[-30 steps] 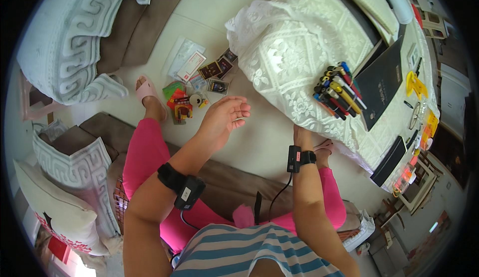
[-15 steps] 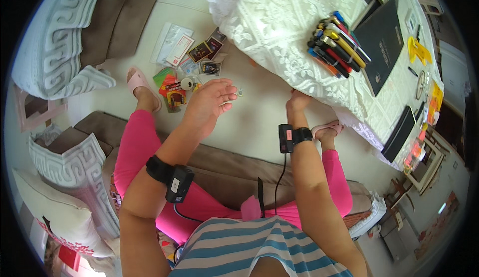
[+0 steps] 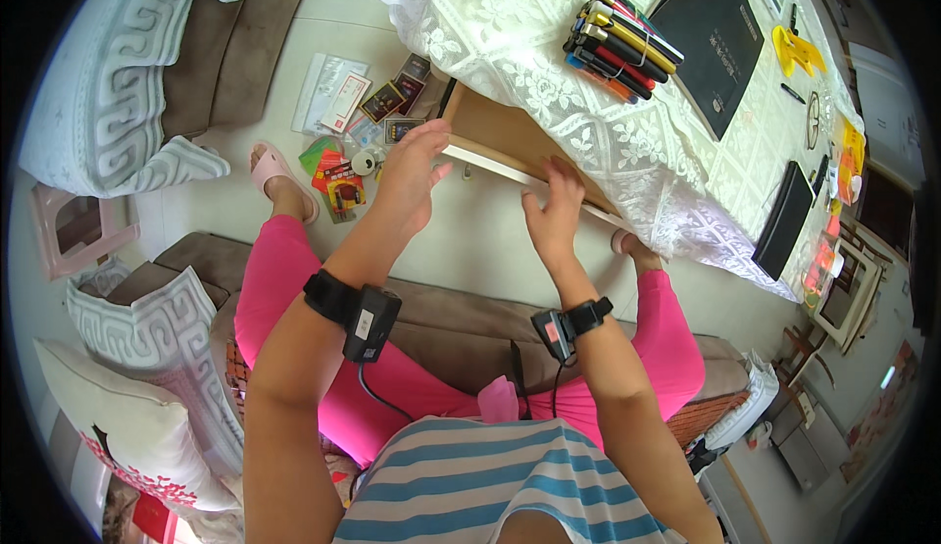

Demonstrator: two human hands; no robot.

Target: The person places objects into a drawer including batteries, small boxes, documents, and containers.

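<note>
A wooden drawer [image 3: 495, 130] with a pale front stands pulled out from under the lace-covered table. My right hand [image 3: 555, 213] grips its front edge, fingers hooked over the top and thumb on the near side. My left hand [image 3: 412, 164] is at the drawer's left front corner, fingers stretched out and holding nothing; whether it touches the drawer I cannot tell. The part of the drawer I can see is bare wood, and the rest is hidden under the white lace tablecloth [image 3: 510, 24].
On the table lie a bundle of pens [image 3: 622, 44], a black folder [image 3: 714, 44], a black flat case [image 3: 784, 219], glasses [image 3: 813, 121] and a yellow item [image 3: 796, 51]. Cards [image 3: 382, 103] and colourful packets [image 3: 341, 181] lie on the floor at left, near my slippered foot. A brown sofa [image 3: 441, 323] is beneath me.
The drawer has come out from under the tablecloth toward me. My right hand has moved from beneath the cloth's edge onto the drawer front; my left hand has risen to its left corner.
</note>
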